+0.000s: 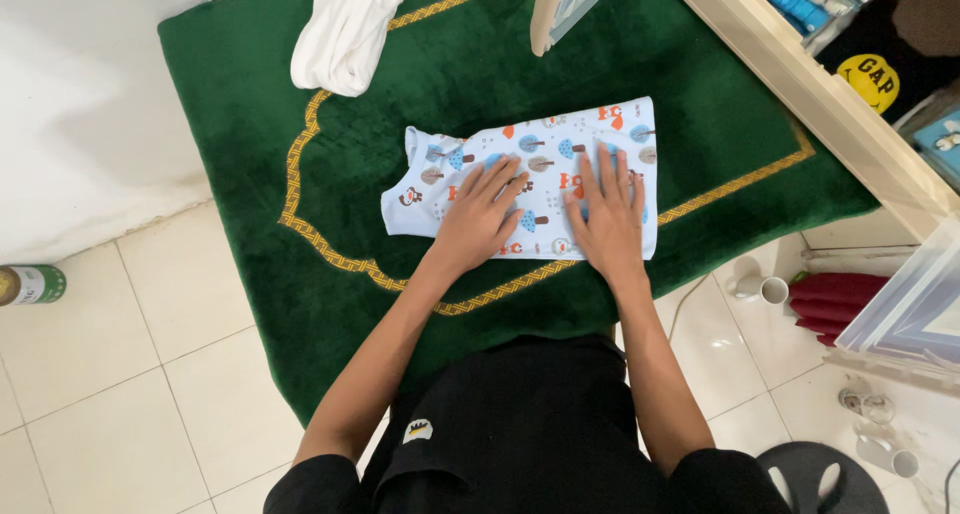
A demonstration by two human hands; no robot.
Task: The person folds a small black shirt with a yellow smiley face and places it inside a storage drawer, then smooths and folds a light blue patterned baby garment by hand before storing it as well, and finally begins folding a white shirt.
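white cloth [349,29] (top cut off)

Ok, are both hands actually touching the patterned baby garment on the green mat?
Touching. The head view shows the left hand and right hand lying flat, palms down, on the light blue patterned garment, no gap visible.

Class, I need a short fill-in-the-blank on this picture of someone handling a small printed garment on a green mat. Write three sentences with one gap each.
1. Both hands, the left hand and the right hand, lie flat on the small printed ____.
2. The garment lies on a ____ mat with a gold border.
3. Above it on the mat lies a bundle of ____ cloth.

Missing words: garment; green; white
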